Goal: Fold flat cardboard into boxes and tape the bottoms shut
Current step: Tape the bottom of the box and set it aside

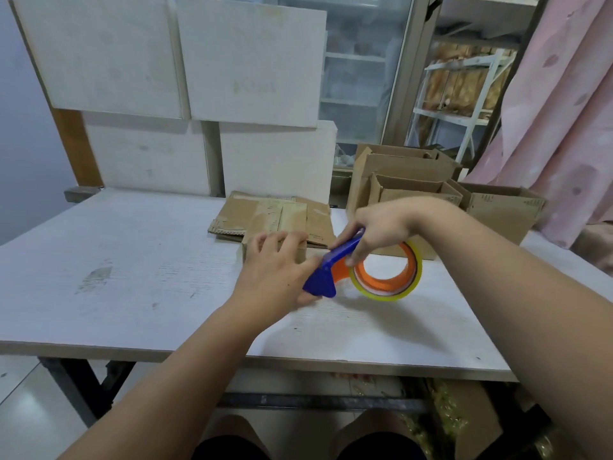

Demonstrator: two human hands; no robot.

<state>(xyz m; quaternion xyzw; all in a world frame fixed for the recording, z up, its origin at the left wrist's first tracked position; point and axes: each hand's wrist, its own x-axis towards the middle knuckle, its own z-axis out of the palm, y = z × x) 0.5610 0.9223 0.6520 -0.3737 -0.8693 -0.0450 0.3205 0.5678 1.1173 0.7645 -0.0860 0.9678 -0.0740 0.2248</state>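
Gripping the small box [300,255] with our left hand [275,277], we hold the blue tape holder [320,280] in our right hand [378,227]. We cannot see inside the open boxes [497,210].

Small box [300,255] near the middle of the worktop [132,277], and here's how it all sits around it. Left hand [275,273] lies on top of the box, holding it. Just to the box's right, the tape dispenser [326,272] is in the right hand [381,227], with its tape roll [386,278] further right again. Directly behind the box lies a flat cardboard stack [265,214]. Behind and to the right, the open boxes [408,180] cluster at the worktop's edge. Far behind, upright panels [166,61] back the worktop.
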